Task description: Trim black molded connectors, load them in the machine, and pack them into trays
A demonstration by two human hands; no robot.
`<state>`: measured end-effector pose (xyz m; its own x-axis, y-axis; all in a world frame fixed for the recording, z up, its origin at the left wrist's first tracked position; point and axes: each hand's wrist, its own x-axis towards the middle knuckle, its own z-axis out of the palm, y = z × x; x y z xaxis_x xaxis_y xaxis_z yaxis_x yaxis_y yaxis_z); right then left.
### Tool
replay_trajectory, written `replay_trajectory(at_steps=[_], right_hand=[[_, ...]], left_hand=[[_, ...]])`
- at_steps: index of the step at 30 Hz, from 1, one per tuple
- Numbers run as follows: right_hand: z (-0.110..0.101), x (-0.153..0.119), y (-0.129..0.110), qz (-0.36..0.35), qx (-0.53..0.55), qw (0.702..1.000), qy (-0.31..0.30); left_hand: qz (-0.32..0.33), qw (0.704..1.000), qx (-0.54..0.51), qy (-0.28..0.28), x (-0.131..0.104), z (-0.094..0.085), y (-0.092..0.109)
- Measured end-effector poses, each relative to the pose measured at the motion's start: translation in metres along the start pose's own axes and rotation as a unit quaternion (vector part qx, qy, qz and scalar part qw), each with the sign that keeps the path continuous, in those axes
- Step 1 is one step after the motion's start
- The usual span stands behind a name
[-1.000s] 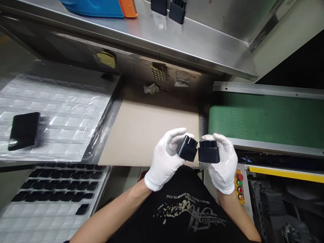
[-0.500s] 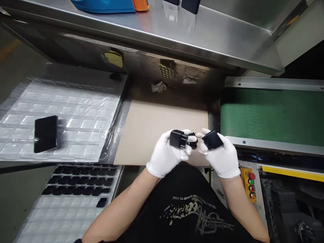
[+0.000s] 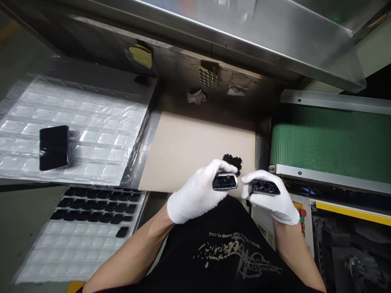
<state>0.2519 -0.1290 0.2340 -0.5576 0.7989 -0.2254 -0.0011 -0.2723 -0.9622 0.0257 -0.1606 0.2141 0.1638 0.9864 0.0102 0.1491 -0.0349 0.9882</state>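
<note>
My white-gloved left hand [image 3: 201, 189] is closed around a black plastic housing [image 3: 225, 182], its hollow side facing me. In my right hand [image 3: 270, 195], also gloved, is a second black plastic part [image 3: 265, 187], turned so its recessed inner face shows two round features. The two parts are held apart, side by side, above the front edge of the beige work mat [image 3: 189, 150]. Just behind my left fingers, a cluster of small black knobbly pieces [image 3: 232, 162] lies on the mat, partly covered by the glove.
A dark rectangular device [image 3: 54, 147] rests on plastic-wrapped clear trays [image 3: 100, 122] at left. Below, another tray [image 3: 76, 248] holds rows of black parts. A green conveyor [image 3: 332, 142] runs at right, near a button box [image 3: 302, 213]. A steel shelf [image 3: 244, 36] overhangs the back.
Both black parts have been tilted so their inner sides now face me. The black knobbly cluster, earlier at my left fingers, is now visible on the mat. The view has shifted slightly.
</note>
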Motion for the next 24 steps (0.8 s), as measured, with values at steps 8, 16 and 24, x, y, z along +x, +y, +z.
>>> replay_trajectory(at_steps=[8,16,24], right_hand=[[0.000,-0.011,-0.006,-0.036,-0.046,0.998,-0.022],[0.026,-0.021,-0.027,-0.139,-0.353,0.923,-0.061],[0.032,0.001,-0.017,-0.065,-0.351,0.928,-0.111]], left_hand=[[0.091,0.995,-0.012,0.031,-0.003,0.007,-0.002],[0.211,0.970,0.091,0.083,-0.003,0.009,-0.007],[0.273,0.926,0.245,0.091,0.004,0.007,-0.020]])
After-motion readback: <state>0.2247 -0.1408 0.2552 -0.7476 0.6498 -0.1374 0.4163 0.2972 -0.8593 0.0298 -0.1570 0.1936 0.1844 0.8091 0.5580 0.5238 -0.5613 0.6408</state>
